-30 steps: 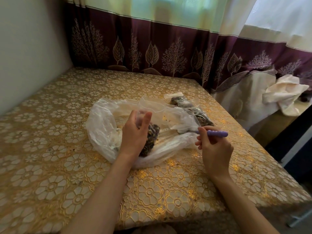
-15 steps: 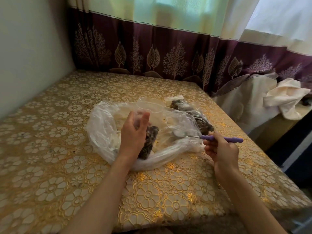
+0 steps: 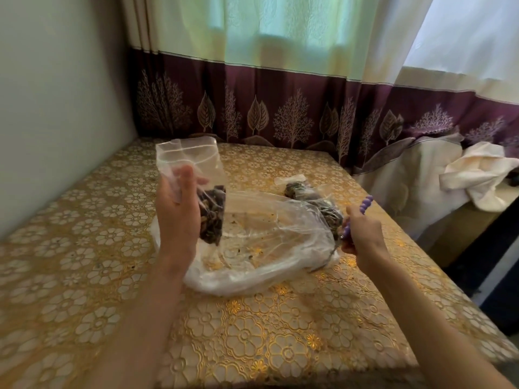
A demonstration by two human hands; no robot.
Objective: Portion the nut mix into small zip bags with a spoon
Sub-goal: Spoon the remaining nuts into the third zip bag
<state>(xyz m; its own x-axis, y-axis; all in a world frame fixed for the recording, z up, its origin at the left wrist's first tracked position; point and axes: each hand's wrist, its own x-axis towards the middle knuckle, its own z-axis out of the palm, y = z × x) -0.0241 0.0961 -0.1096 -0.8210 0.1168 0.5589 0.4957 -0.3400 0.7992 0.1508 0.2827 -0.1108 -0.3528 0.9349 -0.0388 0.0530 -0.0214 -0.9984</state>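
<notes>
Portioning looked near done. Left hand [image 3: 175, 217] gripped part-filled zip bag [image 3: 209, 214] above near-empty big bag [image 3: 269, 242]; right hand [image 3: 362, 234] clutched spoon [image 3: 362, 209]; filled bags [image 3: 314, 203] beyond (count unclear). Sealing left.

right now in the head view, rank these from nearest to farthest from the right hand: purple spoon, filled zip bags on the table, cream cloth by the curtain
1. Purple spoon: gripped in the right hand.
2. Filled zip bags: on the table just behind it.
3. Cream cloth: far right, off the table.
</notes>
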